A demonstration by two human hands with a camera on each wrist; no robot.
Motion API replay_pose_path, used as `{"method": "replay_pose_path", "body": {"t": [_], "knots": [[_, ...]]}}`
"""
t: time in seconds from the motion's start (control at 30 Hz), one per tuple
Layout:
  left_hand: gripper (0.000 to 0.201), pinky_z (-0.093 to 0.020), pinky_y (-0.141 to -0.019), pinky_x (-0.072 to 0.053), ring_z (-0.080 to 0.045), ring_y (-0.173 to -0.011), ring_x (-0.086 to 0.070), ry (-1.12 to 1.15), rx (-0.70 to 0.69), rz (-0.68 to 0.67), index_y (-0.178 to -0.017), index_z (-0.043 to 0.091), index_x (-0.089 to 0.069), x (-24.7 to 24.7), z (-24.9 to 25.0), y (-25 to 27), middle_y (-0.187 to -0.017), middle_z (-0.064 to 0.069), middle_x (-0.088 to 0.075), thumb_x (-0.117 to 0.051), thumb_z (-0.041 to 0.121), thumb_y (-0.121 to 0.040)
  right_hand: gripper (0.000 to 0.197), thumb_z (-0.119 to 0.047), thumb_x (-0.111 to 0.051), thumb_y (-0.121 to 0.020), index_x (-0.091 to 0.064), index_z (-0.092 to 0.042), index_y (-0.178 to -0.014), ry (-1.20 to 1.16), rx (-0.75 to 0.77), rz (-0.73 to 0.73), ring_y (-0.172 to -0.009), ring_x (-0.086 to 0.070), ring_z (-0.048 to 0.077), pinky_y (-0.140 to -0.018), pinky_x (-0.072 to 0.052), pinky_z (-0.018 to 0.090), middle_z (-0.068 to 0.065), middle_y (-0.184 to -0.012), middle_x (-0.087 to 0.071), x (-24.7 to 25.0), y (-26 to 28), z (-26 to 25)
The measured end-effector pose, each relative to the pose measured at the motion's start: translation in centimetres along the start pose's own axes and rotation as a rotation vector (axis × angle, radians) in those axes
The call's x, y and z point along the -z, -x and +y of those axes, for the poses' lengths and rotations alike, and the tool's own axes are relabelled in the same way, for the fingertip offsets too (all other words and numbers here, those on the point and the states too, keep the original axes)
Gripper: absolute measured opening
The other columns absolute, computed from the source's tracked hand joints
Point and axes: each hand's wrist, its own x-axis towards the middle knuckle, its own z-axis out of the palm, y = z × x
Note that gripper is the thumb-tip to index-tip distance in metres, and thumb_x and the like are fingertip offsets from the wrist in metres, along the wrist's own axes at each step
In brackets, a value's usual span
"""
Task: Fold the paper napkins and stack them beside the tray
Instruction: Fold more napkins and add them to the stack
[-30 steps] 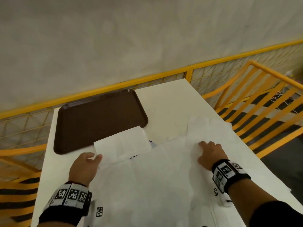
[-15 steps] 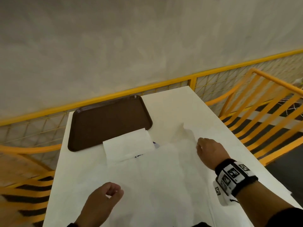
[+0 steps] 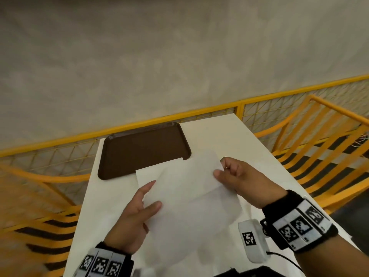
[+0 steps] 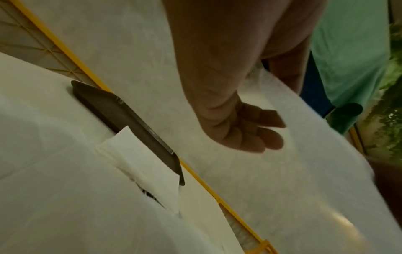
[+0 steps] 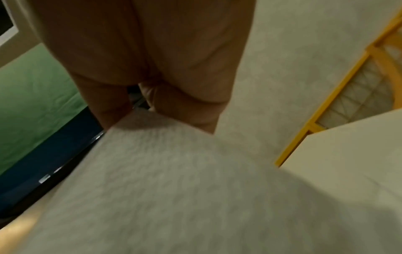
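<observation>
Head view, from nine o'clock across: the left hand (image 3: 134,213) pinches the lifted napkin (image 3: 185,188) at its left edge, the right hand (image 3: 237,176) pinches its three o'clock corner; the brown tray (image 3: 143,148) lies at twelve o'clock on the white table (image 3: 229,136).

No readable text; wrist bands (image 3: 301,226) carry only coded marker squares.
</observation>
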Motion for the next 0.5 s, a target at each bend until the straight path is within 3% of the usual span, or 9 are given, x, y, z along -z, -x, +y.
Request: {"method": "replay_pose_path", "body": {"t": [0.07, 0.1, 0.17, 0.2, 0.23, 0.3, 0.37, 0.43, 0.5], "knots": [[0.098, -0.041, -0.083, -0.056, -0.030, -0.108, -0.066, -0.013, -0.056, 0.068, -0.130, 0.032, -0.050, -0.1, 0.4, 0.3, -0.123, -0.009, -0.066, -0.095, 0.036, -0.043, 0.033, -0.039, -0.065, -0.087, -0.051, -0.010, -0.094, -0.075, -0.022, 0.067, -0.064, -0.058, 0.019, -0.060, -0.042, 0.031, 0.019, -0.076, -0.065, -0.3, 0.2, 0.6], [0.087, -0.040, -0.081, -0.057, -0.030, -0.107, -0.066, -0.025, -0.082, 0.109, -0.130, 0.033, -0.049, -0.1, 0.5, 0.4, -0.120, -0.009, -0.068, -0.091, 0.035, -0.054, 0.026, -0.032, -0.065, -0.090, -0.051, -0.014, -0.102, -0.112, -0.038, 0.130, -0.063, -0.061, 0.018, -0.059, -0.044, 0.030, 0.019, -0.076, -0.067, -0.5, 0.3, 0.9], [0.061, -0.043, -0.084, -0.054, -0.028, -0.109, -0.065, -0.049, -0.111, 0.177, -0.132, 0.038, -0.046, -0.3, 0.9, 0.5, -0.120, -0.004, -0.068, -0.072, 0.030, -0.078, 0.028, -0.026, -0.063, -0.092, -0.046, -0.027, -0.115, -0.154, -0.073, 0.234, -0.061, -0.063, 0.016, -0.058, -0.046, 0.027, 0.014, -0.071, -0.065, -0.9, 0.2, 1.4], [0.057, -0.045, -0.089, -0.053, -0.027, -0.112, -0.063, -0.065, -0.101, 0.183, -0.132, 0.041, -0.046, -0.2, 1.0, 0.6, -0.123, 0.000, -0.066, -0.069, 0.032, -0.081, 0.031, -0.026, -0.062, -0.092, -0.044, -0.033, -0.117, -0.155, -0.080, 0.242, -0.061, -0.063, 0.016, -0.059, -0.046, 0.027, 0.013, -0.068, -0.063, -1.1, 0.1, 1.6], [0.062, -0.047, -0.092, -0.052, -0.026, -0.115, -0.061, -0.077, -0.078, 0.158, -0.131, 0.044, -0.046, 0.0, 1.2, 0.7, -0.126, 0.003, -0.064, -0.072, 0.039, -0.076, 0.032, -0.027, -0.062, -0.092, -0.045, -0.036, -0.117, -0.160, -0.082, 0.226, -0.060, -0.060, 0.016, -0.061, -0.045, 0.028, 0.011, -0.065, -0.059, -1.3, 0.0, 1.8], [0.087, -0.047, -0.092, -0.052, -0.028, -0.114, -0.062, -0.084, -0.023, 0.057, -0.129, 0.043, -0.050, 0.5, 1.5, 0.9, -0.125, -0.001, -0.065, -0.091, 0.044, -0.052, 0.029, -0.029, -0.067, -0.089, -0.053, -0.033, -0.114, -0.237, -0.110, 0.167, -0.063, -0.055, 0.020, -0.066, -0.044, 0.034, 0.009, -0.064, -0.055, -1.6, -0.3, 2.1], [0.100, -0.045, -0.088, -0.055, -0.032, -0.110, -0.064, -0.172, 0.007, -0.008, -0.126, 0.035, -0.056, 1.2, 1.6, 1.0, -0.120, -0.009, -0.066, -0.098, 0.025, -0.036, 0.040, -0.028, -0.081, -0.075, -0.062, -0.023, -0.110, -0.328, -0.156, 0.088, -0.070, -0.056, 0.022, -0.071, -0.045, 0.037, 0.009, -0.071, -0.056, -1.6, -0.6, 2.4], [0.094, -0.045, -0.088, -0.055, -0.034, -0.111, -0.062, -0.324, 0.010, -0.021, -0.120, 0.029, -0.062, 1.8, 1.7, 1.0, -0.120, -0.009, -0.065, -0.096, 0.012, -0.034, 0.051, -0.013, -0.090, -0.062, -0.067, -0.018, -0.107, -0.248, -0.170, 0.000, -0.074, -0.060, 0.023, -0.076, -0.051, 0.036, 0.012, -0.080, -0.062, -1.4, -0.7, 2.7], [0.083, -0.044, -0.088, -0.056, -0.030, -0.108, -0.062, -0.435, 0.019, -0.002, -0.112, 0.025, -0.067, 2.1, 1.7, 0.8, -0.117, -0.005, -0.066, -0.093, 0.009, -0.036, 0.049, -0.005, -0.089, -0.060, -0.071, -0.021, -0.103, -0.061, -0.163, -0.076, -0.077, -0.063, 0.027, -0.082, -0.056, 0.038, 0.015, -0.088, -0.069, -1.3, -0.8, 2.6]]}}
